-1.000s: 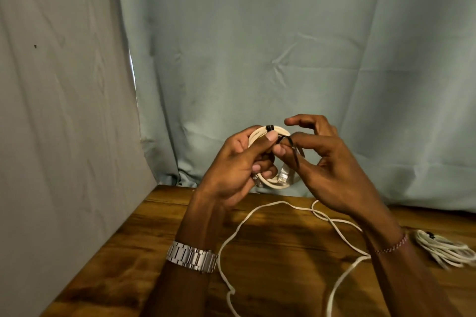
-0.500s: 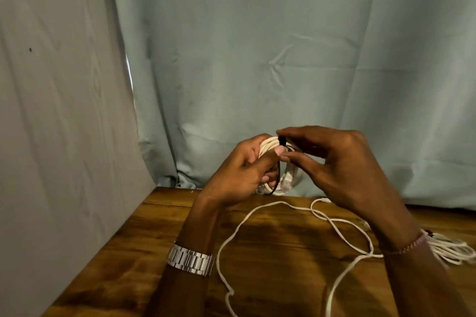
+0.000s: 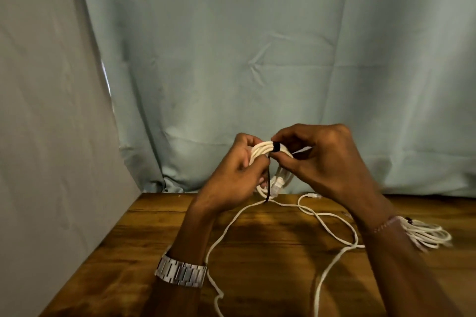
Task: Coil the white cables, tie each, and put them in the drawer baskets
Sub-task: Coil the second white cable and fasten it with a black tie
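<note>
Since a second ago, the black tie has been drawn from a loose strand into a band wrapped round the top of the coiled white cable, and the right hand has been turned over so that its back faces the camera. The coil is held up in the air above the far edge of the wooden table, in front of the pale curtain. It is gripped by the left hand, whose fingers are curled round its left side. The tie is pinched at the top of the coil by the thumb and fingers of the right hand, and its free black end hangs down past the coil's plug. A loose white cable lies in wide bends across the table beneath the hands. A second coiled bundle rests on the table at the right, partly hidden by the right wrist. A metal watch is worn on the left wrist.
</note>
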Demonstrator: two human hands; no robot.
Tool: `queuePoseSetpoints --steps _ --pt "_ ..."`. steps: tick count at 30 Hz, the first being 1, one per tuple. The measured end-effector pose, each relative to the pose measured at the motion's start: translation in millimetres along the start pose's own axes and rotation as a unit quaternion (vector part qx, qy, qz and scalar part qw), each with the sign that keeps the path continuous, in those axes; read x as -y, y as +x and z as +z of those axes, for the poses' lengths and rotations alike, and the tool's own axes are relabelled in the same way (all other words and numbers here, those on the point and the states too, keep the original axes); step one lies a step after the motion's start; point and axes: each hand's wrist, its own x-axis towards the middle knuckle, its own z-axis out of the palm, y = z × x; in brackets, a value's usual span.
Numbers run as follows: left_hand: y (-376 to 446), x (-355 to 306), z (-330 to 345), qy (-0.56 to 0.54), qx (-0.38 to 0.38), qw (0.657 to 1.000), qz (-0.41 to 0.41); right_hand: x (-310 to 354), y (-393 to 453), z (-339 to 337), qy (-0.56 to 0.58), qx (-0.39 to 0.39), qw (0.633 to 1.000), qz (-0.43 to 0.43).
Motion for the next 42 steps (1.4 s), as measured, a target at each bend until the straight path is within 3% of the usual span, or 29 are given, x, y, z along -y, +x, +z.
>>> queuePoseSetpoints --steps 15,26,32,36,39,42 --pt "2.9 -4.4 5.8 0.1 -0.052 0.993 0.029 -8.8 -7.9 35.7 -0.107 -0.14 0.983 -0.042" --pt "1.6 -4.3 1.6 0.031 -0.032 0.997 0.069 -5.9 -9.1 44.7 -0.15 -0.189 0.969 -0.053" --pt "-0.8 -5.7 3.8 0.0 -0.03 0.993 0.113 -0.5 -7.7 38.7 -0.137 -0.173 0.975 -0.021" --pt "0.9 -3.7 5.2 0.001 -0.052 0.992 0.113 12.2 -2.3 31.7 -0.034 -0.147 0.987 0.063" --pt "1.4 -2.1 5.2 -0.008 -0.067 0.992 0.106 15.2 0.6 19.8 0.041 -0.083 0.989 0.118" --pt "1.9 -1.6 3.5 -0.007 -0.069 0.992 0.106 19.8 1.7 10.9 0.072 -0.05 0.987 0.136"
